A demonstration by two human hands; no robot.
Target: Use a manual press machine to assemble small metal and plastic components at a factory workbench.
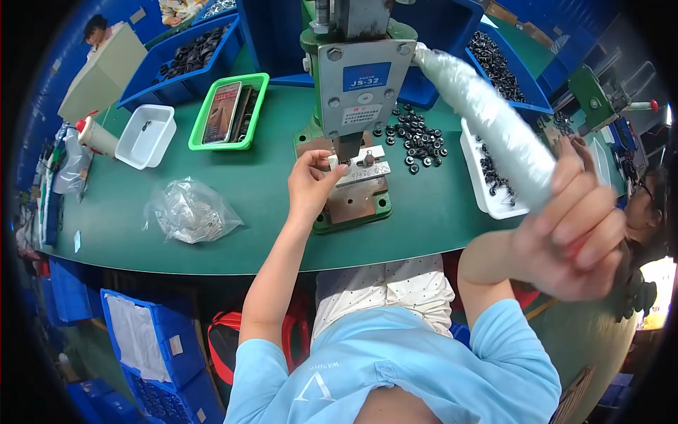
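A green hand press (pixel 328 92) with a light grey front plate stands on the table. My right hand (pixel 575 233) is wrapped round the end of its long lever (pixel 494 116), which is covered in clear plastic and slants down to the right. Hand and lever are smeared by motion. My left hand (pixel 309 187) is at the metal fixture (pixel 365 174) under the press ram (pixel 349 146). Its thumb and fingers close at the fixture's left side, beside the ram tip. Whatever they pinch is too small and hidden to name.
Small black round parts (pixel 418 138) lie loose right of the press. A white tray (pixel 480 191) holds more. Leftward are a clear plastic bag (pixel 191 212), a green basket (pixel 261 106) with a phone, and a white tray (pixel 146 138). Blue bins (pixel 134 88) stand behind; people sit nearby.
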